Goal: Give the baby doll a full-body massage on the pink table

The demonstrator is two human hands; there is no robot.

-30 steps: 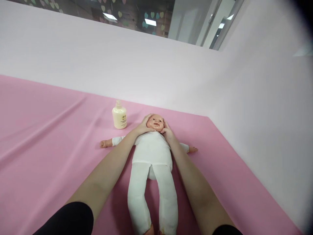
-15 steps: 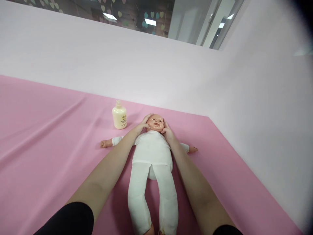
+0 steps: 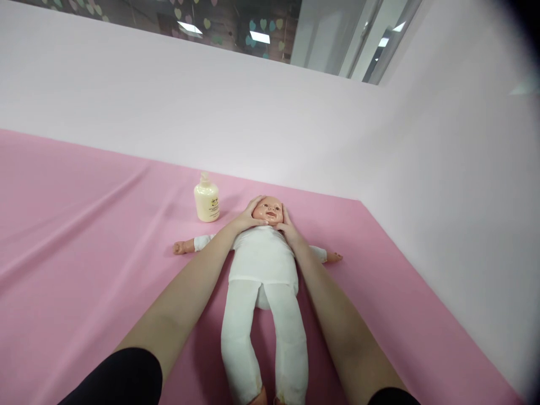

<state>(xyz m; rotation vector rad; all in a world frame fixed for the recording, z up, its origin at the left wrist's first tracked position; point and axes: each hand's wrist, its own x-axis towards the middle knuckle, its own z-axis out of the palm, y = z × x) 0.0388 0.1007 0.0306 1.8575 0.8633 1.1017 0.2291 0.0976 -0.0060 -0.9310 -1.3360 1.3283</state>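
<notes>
A baby doll (image 3: pixel 264 253) in a white cloth top and trousers lies on its back with its arms spread. My left hand (image 3: pixel 250 216) cups the left side of its head, fingers up along the side and thumb stretched under the chin. From the other side, my right hand (image 3: pixel 287 222) holds the head the same way, its thumb near the chin. The thumbs lie close together just above the collar. Parts of the fingers are hidden behind the doll's head.
A cream pump bottle (image 3: pixel 207 199) stands upright left of the doll's head. The pink sheet (image 3: pixel 105 225) under the doll has folds on the left. A white wall (image 3: pixel 177 112) rises behind it and along the right, with a window (image 3: pixel 236 28) above.
Both thumbs have moved from the doll's cheeks and jaw down and inward to its chin. The hands otherwise stay around the head, and the doll and bottle keep their places.
</notes>
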